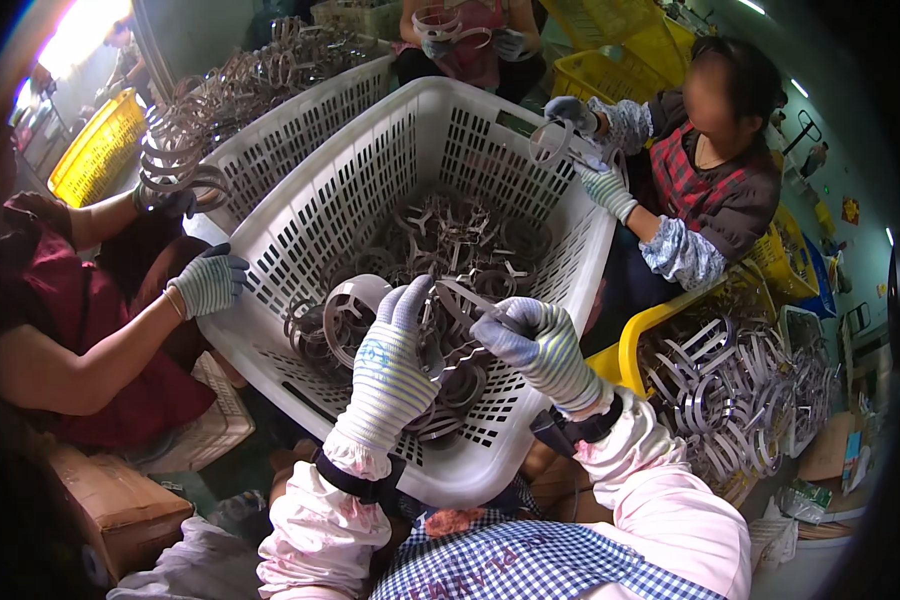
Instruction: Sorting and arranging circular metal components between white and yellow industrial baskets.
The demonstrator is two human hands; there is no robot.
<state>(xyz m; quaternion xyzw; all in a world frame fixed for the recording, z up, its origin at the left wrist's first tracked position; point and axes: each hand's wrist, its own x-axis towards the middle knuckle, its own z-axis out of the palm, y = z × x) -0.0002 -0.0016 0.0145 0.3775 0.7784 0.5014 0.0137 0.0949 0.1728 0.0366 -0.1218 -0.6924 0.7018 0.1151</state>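
My right hand (538, 345), in a striped knit glove, is closed around one end of a flat grey metal band (463, 300). The other end of the band meets the fingertips of my left hand (390, 375), also gloved, whose fingers point away from me and seem to pinch it. Glove and band overlap, so the band's full shape is partly hidden. Both hands are above the near part of a large white slotted plastic basket (315, 205). Below them lies a heap of grey metal rings and zigzag pieces (460, 240). A wider, shiny ring (348, 300) rests left of my left hand.
A co-worker's gloved hand (210, 281) rests on the basket's left rim. At right, a person's gloved hands (608, 190) hold a ring; another person at the back holds rings. A yellow crate (630, 345) of metal strips stands at right, a cardboard box (120, 505) lower left.
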